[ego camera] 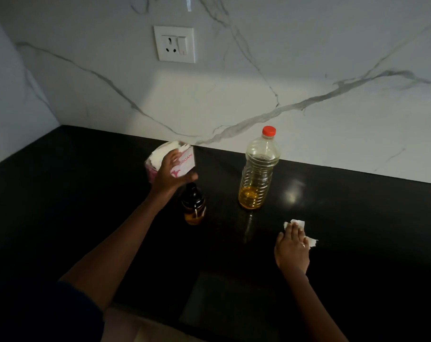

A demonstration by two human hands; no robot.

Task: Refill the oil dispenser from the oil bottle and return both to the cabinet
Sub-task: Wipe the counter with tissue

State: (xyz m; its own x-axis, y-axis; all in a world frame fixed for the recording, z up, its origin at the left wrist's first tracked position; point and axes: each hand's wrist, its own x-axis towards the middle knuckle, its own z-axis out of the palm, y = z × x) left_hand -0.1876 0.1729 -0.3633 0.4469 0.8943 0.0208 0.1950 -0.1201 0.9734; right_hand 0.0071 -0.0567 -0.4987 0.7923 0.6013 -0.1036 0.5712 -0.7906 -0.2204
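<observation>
left hand (171, 172) grips a tissue pack (185, 163) just above the dispenser (194, 207). right hand (292, 248), fingers flat, presses a tissue (295, 222) in front of the bottle (257, 174).

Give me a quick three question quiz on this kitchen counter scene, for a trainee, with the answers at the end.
1. True or false: the oil bottle has its red cap on.
2. What does the left hand hold? A) a sponge B) a pack of tissues C) a spoon
3. Fill in the gap: the right hand presses a white ____ flat on the black counter.

Key: 1 true; 2 B; 3 tissue.
</observation>
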